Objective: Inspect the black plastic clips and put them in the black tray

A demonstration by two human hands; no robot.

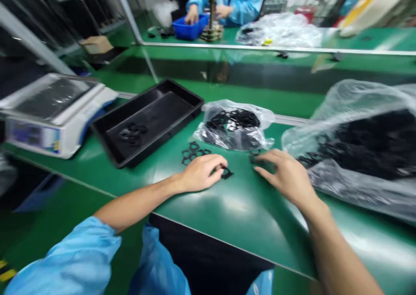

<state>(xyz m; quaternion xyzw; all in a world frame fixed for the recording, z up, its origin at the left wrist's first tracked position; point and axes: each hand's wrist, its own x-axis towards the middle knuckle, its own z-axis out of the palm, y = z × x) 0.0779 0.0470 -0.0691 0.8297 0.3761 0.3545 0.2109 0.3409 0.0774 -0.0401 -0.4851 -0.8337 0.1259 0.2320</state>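
Head view, hands at the table [227,217]: which step is in hand?

– Judged from the pose, handling of loose black pieces. The left hand [203,173] has one part [226,174] at its fingertips, low at the table; contact with the surface cannot be confirmed.

State of each grip?

– Left: thumb and forefinger brought together on the part, the hand curled. Right hand [287,173]: thumb and fingers moderately spread, at a second part [254,156]. Blur prevents a finding on whether that one is held or merely touched.

Location of other pieces?

– A honeycomb cluster [194,152] lies on the table just beyond the left hand; more pieces [134,134] lie in the tray [165,106]. The small bag [266,118] lies beyond the hands, the large bag [344,99] to the right of the right hand; both contain black pieces.

What does the next move call for?

– In my judgement, a light, exact pinch: the pieces look thin and apt to catch on one another.

Arm pose?

– Left forearm enters from the lower left, palm down. Right forearm slants up from the lower right, fingers pointing leftward at the second part
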